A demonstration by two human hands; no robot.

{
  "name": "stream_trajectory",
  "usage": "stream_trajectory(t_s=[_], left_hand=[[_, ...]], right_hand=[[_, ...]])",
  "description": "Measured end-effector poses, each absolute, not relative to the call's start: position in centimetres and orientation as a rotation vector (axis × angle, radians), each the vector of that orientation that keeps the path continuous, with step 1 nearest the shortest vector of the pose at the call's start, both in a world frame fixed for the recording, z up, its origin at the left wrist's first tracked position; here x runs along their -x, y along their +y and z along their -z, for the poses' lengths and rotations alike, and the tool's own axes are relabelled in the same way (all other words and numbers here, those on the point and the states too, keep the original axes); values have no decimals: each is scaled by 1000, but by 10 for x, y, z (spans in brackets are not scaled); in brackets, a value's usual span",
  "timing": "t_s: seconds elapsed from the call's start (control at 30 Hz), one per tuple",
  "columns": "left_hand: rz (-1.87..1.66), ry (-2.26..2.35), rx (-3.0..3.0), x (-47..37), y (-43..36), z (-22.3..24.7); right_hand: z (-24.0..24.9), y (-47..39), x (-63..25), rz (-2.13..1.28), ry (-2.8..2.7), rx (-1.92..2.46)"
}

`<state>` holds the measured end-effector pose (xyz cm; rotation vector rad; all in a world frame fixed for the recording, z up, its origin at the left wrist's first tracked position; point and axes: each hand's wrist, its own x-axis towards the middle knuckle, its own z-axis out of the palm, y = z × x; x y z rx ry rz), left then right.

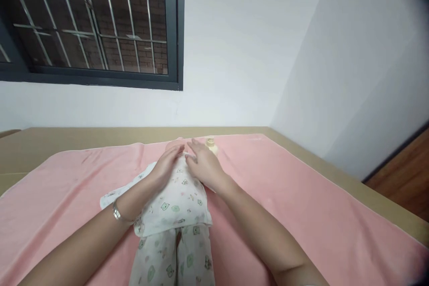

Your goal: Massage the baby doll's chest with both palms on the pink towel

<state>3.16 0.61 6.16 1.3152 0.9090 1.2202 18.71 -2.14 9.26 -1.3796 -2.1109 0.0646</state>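
A small white top (177, 192) with green and grey animal prints lies on a pink sheet, one sleeve stretched to the left. Matching trousers (194, 254) extend below it toward me. My left hand (166, 165), a silver bracelet on its wrist, rests along the left side of the top near the neck, fingers straight. Opposite it, my right hand (204, 163) reaches to the neck area with its fingers stretched out. Both hands cover much of what lies at the collar, so I cannot make out what is there. A cream bottle (212, 144) stands just behind my right hand.
The pink sheet (284, 196) covers most of a tan surface (228, 132), which meets a white wall (241, 53). A dark-framed window (174, 31) with metal bars is at the upper left. Brown wood panelling (405, 178) shows at the right.
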Motion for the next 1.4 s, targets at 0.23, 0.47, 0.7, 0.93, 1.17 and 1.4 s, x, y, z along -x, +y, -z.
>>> stream_trajectory(t_s=[0.23,0.47,0.7,0.93,1.17,1.4], left_hand=[[-1002,526,-707,-70,39,-94],[-1000,457,-627,-79,48,-100],[-917,450,-639,-68,28,-99],[-939,441,-665,-14,-17,-115],[-1024,384,-932,24,-47,-149],[-1130,565,-1117,49,-48,-145]], right_hand=[[-105,0,-218,131,-2003,1536],[-98,8,-227,272,-2221,1610],[-91,11,-224,490,-2188,1646],[-96,10,-208,583,-2089,1798],[-104,16,-187,686,-2017,1986],[-113,18,-185,546,-2031,2121]])
